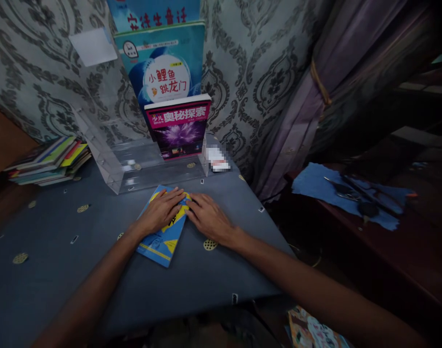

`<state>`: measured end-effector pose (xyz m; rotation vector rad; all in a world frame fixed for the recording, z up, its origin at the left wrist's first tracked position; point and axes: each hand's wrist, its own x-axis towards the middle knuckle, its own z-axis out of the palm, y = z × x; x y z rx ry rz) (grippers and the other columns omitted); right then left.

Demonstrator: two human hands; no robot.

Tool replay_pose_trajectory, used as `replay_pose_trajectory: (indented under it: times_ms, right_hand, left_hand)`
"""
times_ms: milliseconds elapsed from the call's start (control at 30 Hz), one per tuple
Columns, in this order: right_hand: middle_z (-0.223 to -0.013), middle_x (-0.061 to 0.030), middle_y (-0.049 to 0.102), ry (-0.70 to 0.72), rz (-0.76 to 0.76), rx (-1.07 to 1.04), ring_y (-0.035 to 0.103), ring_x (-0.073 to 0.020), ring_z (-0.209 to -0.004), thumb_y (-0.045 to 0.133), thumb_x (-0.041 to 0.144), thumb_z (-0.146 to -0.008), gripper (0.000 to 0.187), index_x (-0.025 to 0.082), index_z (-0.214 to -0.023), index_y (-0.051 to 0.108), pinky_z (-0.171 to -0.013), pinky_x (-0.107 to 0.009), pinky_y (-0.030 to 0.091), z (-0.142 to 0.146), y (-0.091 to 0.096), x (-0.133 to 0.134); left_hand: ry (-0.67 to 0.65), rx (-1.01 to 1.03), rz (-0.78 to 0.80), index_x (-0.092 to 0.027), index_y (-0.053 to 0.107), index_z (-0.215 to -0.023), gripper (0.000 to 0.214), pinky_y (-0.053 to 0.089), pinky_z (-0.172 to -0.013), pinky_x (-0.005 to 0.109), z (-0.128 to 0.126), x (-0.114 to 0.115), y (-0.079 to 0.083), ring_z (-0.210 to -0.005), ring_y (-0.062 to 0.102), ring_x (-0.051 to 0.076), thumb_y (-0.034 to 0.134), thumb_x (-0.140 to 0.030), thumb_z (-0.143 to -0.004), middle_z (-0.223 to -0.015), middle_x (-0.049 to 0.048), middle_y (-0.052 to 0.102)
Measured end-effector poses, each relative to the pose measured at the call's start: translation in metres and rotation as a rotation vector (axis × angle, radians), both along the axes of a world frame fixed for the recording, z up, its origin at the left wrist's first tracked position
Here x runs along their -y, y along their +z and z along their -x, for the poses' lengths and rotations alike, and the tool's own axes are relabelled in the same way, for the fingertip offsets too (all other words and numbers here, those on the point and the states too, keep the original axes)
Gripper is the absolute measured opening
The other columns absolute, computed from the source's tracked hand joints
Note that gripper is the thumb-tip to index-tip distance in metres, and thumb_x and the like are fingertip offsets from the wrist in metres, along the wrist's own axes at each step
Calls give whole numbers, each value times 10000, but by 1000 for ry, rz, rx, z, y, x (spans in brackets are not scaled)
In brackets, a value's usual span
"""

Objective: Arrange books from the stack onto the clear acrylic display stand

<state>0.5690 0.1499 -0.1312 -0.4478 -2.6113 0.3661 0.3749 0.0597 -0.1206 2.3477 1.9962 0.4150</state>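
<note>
A blue and yellow book (158, 243) lies on the cloth-covered table, slightly turned. My left hand (163, 210) rests flat across its upper half with the fingers stretched out, hiding part of the cover. At the book's upper right edge, the extended fingers of my right hand (209, 216) touch the cover near the corner. Just behind stands a clear acrylic rack (114, 169). Its right side holds a purple book (183, 130) upright in front, a teal book (159, 53) behind that, and a blue book (159, 9) at the back.
A stack of books (50, 159) sits at the table's back left. A pale blank card (94, 47) is by the patterned curtain (239, 58). Right of the table, a dark red surface (355, 241) bears a blue cloth (315, 181) with tools. Another book (313, 331) lies below the table edge.
</note>
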Motion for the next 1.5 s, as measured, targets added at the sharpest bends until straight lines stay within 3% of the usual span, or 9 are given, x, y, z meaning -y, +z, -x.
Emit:
replay_pose_trajectory:
  times_ms: [100, 233, 433, 567, 767, 1033, 1233, 1500]
  right_hand:
    - [-1292, -181, 643, -45, 35, -11, 607, -313, -1208, 424, 320, -1031, 358, 164, -1258, 652, -1046, -553, 507, -4, 0, 4]
    - [-1361, -185, 613, -8, 145, -60, 585, -283, -1270, 364, 305, -1045, 408, 127, -1295, 632, -1093, -502, 493, -3, -8, -1]
    - [-1397, -181, 615, 112, 232, -73, 546, -251, -1350, 390, 264, -1033, 408, 107, -1322, 632, -1156, -470, 435, 14, -9, -37]
    - [-1387, -137, 638, 201, 252, -65, 570, -223, -1329, 381, 255, -1035, 401, 157, -1321, 644, -1140, -459, 451, 19, -6, -56]
    - [-1450, -157, 583, 190, 131, -19, 443, -262, -1441, 425, 281, -1027, 421, 135, -1389, 584, -1195, -555, 358, 0, -8, -32]
    - [-1477, -127, 563, 275, 108, 9, 484, -247, -1412, 439, 284, -1030, 425, 200, -1431, 553, -1195, -539, 380, -18, -10, -8]
    - [-1507, -164, 520, 300, 126, 30, 459, -272, -1431, 427, 367, -1045, 475, 163, -1466, 510, -1194, -554, 383, -18, -9, -7]
    - [-1477, -121, 563, 362, 182, 54, 484, -249, -1414, 408, 331, -1050, 445, 197, -1457, 530, -1202, -537, 379, -13, -5, -25]
  left_hand:
    - [4, -4, 15, -217, 503, -1452, 445, 303, -1211, 494, -1, 0, 2, -1469, 396, 215, 384, -326, -1037, -1537, 89, 495]
    - [34, -18, 27, -182, 504, -1448, 454, 300, -1210, 491, -3, -2, 0, -1477, 381, 222, 375, -340, -1043, -1541, 103, 489]
    - [163, -37, -11, -189, 516, -1440, 458, 322, -1186, 517, -3, -11, -5, -1460, 411, 246, 357, -335, -1036, -1531, 119, 499]
    - [141, -24, 13, -167, 491, -1459, 475, 317, -1184, 526, 6, -17, -4, -1470, 393, 244, 335, -295, -1029, -1546, 118, 478]
    - [-83, 30, 133, -257, 436, -1500, 488, 225, -1231, 493, 27, -24, 5, -1499, 334, 169, 296, -259, -1032, -1578, 46, 440]
    - [-207, 43, 138, -332, 440, -1494, 584, 237, -1238, 455, 38, -31, 4, -1483, 360, 138, 358, -118, -957, -1572, -7, 448]
    - [-167, 32, 122, -291, 454, -1489, 551, 207, -1247, 454, 31, -30, -1, -1490, 347, 139, 344, -133, -973, -1573, 5, 448]
    - [-32, 44, 125, -270, 470, -1477, 586, 223, -1234, 458, 10, -24, 4, -1483, 360, 141, 372, -85, -929, -1556, 20, 475]
